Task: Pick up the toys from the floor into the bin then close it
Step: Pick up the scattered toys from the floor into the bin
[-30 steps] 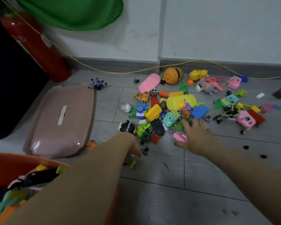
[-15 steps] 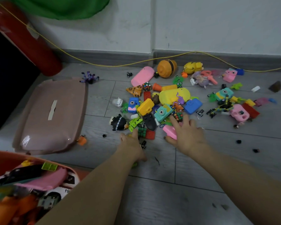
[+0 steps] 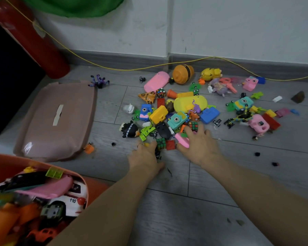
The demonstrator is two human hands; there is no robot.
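Note:
A heap of small plastic toys [image 3: 181, 110] lies on the grey floor near the wall. My left hand [image 3: 146, 155] rests palm down at the heap's near edge, fingers spread beside a green puzzle cube [image 3: 160, 143] and a red brick [image 3: 170, 145]. My right hand [image 3: 197, 144] lies flat just right of it, its fingers over a pink toy [image 3: 182, 140] and touching another puzzle cube [image 3: 193, 125]. Neither hand visibly grips anything. The orange bin [image 3: 96, 185], full of toys, sits at the lower left. Its pinkish lid [image 3: 57, 119] lies flat on the floor beyond it.
A red cylinder [image 3: 34, 39] leans at the back left with a dark object beside it. A yellow cord [image 3: 149, 68] runs along the baseboard. Small black bits [image 3: 257, 154] and an orange piece [image 3: 89, 148] lie scattered on the floor. A purple spider toy [image 3: 99, 81] sits near the lid.
Both hands have moved forward to the near edge of the heap; the left hand came from the bin side. The view has shifted so more of the bin shows.

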